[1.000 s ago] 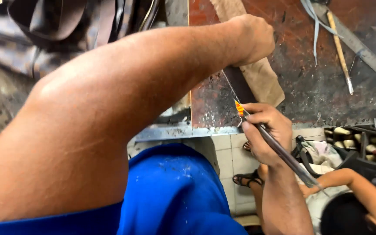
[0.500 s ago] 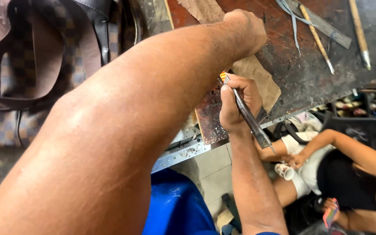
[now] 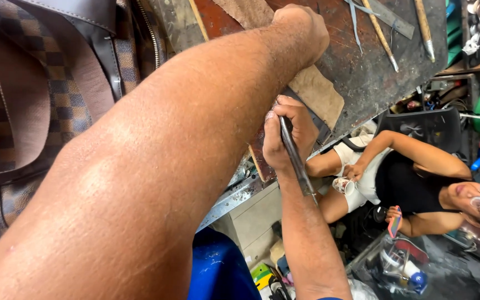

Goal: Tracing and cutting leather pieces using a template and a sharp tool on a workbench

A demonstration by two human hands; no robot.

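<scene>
Here the piece of tan leather [image 3: 320, 91] lies flat on the dark, worn workbench [image 3: 384, 61], its long axis running from the far left toward the near right, with its near corner close to the bench's edge. The right hand [image 3: 284, 136] sits just at the near-left side of that piece, fingers wrapped tight around a slim dark metal tool [image 3: 295, 158]. The tool's long axis slants from the leather down toward the near right, its handle end sticking out below the fist; its working tip is hidden behind the fingers, so I cannot tell whether it touches the leather. The left hand [image 3: 301, 30] is a closed fist, pressed down on the far end of the same leather; whether it grips anything is hidden. Its forearm fills the middle of the view and covers much of the bench's left part.

Farther right on the bench lie several long thin tools [image 3: 381, 33], well apart from both hands. At the far left a brown checkered bag [image 3: 34, 100] with a zip rests beside the bench. Beyond the bench edge on the right, another person [image 3: 418, 178] sits low, holding a small cup and a phone.
</scene>
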